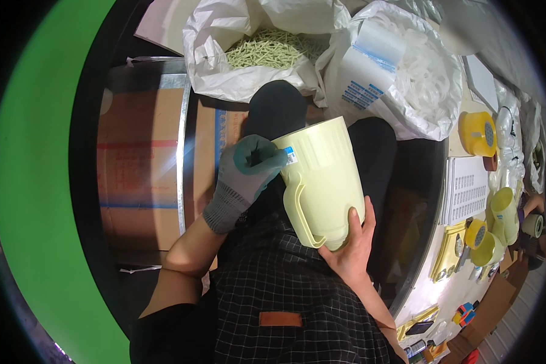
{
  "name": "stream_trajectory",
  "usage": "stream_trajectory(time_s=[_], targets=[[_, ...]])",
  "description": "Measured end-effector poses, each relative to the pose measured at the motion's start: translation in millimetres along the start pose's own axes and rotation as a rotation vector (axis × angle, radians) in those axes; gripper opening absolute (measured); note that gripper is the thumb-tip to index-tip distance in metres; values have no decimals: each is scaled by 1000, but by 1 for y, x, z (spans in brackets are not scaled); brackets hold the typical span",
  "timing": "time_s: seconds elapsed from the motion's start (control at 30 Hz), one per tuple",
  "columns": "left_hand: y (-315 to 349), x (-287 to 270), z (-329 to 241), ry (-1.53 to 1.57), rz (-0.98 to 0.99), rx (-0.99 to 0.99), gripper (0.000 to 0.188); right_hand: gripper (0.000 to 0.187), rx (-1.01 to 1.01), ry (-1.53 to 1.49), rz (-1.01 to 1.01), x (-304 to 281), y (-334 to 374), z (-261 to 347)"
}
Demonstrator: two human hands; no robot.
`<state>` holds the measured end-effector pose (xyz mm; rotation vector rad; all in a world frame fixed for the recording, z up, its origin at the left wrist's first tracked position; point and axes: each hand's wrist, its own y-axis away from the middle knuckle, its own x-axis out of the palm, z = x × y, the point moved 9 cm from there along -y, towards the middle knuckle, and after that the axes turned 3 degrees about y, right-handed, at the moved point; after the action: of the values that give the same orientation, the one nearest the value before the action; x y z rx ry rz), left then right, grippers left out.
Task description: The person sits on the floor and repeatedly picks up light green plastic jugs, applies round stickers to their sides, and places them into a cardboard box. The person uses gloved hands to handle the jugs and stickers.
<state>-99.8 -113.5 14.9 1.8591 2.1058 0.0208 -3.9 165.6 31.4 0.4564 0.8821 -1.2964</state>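
A pale yellow plastic pitcher (326, 176) lies tilted over my lap, its handle toward my left and its wide end pointing away from me. My bare right hand (350, 250) cups the narrower near end, thumb and fingers around it. On my left hand (252, 167) is a grey knit glove with a green coated palm. Its fingers are curled, and the fingertips pinch at the edge of a small blue-and-white sticker (291, 155) on the pitcher's side near the rim. Whether the sticker is fully stuck down cannot be seen.
Ahead stand white sacks, one with thin pale green strips (267, 50), another with clear plastic rings (421, 76). A cardboard box (139, 164) is at the left. The right-hand table holds tape rolls (478, 133), label sheets (467, 188) and more yellow pitchers (503, 212). Another person's hand (532, 205) shows far right.
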Motion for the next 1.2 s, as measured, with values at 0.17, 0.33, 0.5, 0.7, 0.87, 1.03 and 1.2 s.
stream_trajectory(time_s=[0.17,0.33,0.5,0.7,0.87,1.03,1.2], targets=[[6,-3,5,-178,-81,266,57,116,139,-315,132,-31,-13,-36],[32,69,18,-40,222,136,56,93,69,-618,-101,-122,-68,-43],[47,77,36,-865,560,168,34,47,196,-167,-98,-67,-124,-50],[63,145,-63,-723,315,879,74,44,131,-211,-208,-2,-157,-60],[28,142,-35,-688,293,910,63,23,530,-49,-689,-153,-15,-192],[21,179,-79,-769,390,971,53,36,589,891,-632,-263,140,-314],[27,273,-141,-626,656,1181,57,25,578,807,-634,-270,144,-330]])
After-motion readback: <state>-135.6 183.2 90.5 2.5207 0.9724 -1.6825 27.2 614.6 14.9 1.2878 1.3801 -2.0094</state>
